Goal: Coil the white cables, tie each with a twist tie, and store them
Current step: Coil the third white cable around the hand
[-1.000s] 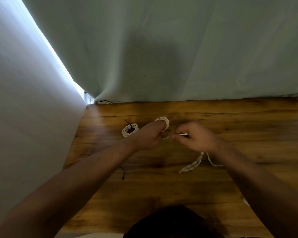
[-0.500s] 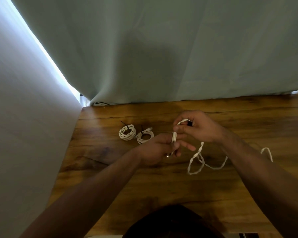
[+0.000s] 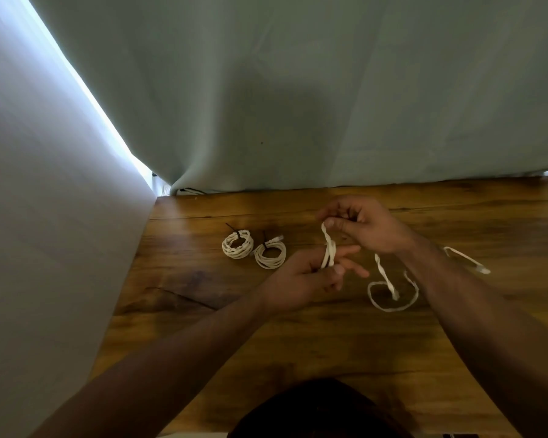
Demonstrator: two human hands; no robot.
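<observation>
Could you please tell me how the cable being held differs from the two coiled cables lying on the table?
The held cable is mostly uncoiled, its slack trailing loosely across the table; the coiled cables are wound into compact rings. The held cable shows no tie; each coil carries a dark twist tie. The left hand and right hand grip the held one; the coils lie untouched. All are white.
</observation>
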